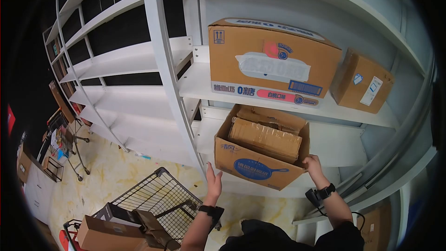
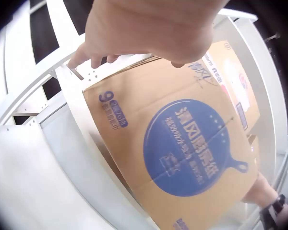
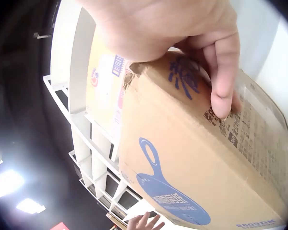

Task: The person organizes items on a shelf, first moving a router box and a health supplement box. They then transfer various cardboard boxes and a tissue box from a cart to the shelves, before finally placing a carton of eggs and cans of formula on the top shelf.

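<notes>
An open-topped cardboard box (image 1: 226, 161) with a blue frying-pan print sits tilted at the lower shelf, its front jutting out past the shelf edge. Inside it lies a smaller, worn piece of brown cardboard (image 1: 265, 138). My right hand (image 1: 314, 169) grips the box at its upper right edge; in the right wrist view its fingers (image 3: 222, 98) bend down over the printed side. My left hand (image 1: 213, 186) is held apart from the box's left side, fingers extended. The left wrist view has the box's printed front (image 2: 129, 158) below that hand.
On the shelf above (image 1: 195, 83) stand a large drink carton (image 1: 227, 65) and a smaller labelled box (image 1: 364, 81). A wire cart (image 1: 139, 190) holding boxes (image 1: 109, 234) is at lower left. A white shelf post (image 1: 162, 56) rises left of the box.
</notes>
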### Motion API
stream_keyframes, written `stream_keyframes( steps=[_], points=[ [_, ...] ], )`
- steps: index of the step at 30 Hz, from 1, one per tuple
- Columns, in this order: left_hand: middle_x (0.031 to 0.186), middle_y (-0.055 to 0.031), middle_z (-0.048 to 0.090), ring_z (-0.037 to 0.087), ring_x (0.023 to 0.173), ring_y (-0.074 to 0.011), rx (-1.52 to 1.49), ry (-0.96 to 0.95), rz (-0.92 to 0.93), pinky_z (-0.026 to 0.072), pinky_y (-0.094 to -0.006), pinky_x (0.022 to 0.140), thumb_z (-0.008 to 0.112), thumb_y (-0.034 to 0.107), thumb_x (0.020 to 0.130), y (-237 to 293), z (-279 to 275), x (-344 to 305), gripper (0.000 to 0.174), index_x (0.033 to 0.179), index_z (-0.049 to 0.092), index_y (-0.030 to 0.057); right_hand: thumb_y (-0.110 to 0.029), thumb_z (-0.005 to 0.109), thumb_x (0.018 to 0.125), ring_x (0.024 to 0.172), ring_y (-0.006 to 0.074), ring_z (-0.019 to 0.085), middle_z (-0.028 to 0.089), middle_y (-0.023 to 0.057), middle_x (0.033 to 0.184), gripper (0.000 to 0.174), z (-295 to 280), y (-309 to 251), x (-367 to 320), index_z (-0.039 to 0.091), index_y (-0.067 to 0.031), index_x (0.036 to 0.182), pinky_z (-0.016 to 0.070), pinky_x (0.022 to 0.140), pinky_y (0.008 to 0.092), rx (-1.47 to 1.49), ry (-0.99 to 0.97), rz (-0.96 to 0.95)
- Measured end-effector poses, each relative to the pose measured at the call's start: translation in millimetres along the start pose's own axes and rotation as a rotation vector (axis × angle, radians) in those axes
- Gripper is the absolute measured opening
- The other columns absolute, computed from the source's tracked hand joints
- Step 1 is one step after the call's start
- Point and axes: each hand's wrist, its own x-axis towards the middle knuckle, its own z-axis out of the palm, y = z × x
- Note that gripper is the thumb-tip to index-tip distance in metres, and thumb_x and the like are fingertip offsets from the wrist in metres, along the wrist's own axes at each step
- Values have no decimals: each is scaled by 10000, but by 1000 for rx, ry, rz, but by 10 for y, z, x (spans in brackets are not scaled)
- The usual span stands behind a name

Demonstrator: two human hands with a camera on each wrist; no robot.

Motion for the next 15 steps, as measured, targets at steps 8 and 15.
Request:
stream_keyframes(
  steps=[8,15],
  points=[
    [1230,-224,409,363,1169,-325,133,-15,-121,261,-360,984,494,164,800,-39,-411,-570,505,1237,347,-42,-166,483,671,490,178,510,517,78,582,192,308,249,1129,539,18,669,420,391,288,-83,-67,-4],
    [1190,-199,459,414,1132,-296,56,112,-261,300,-343,960,490,150,805,-135,-743,-1055,442,1200,404,-27,-220,481,683,581,213,536,507,81,605,226,502,174,1672,541,-7,727,455,393,296,-214,-69,-2]
  ],
)
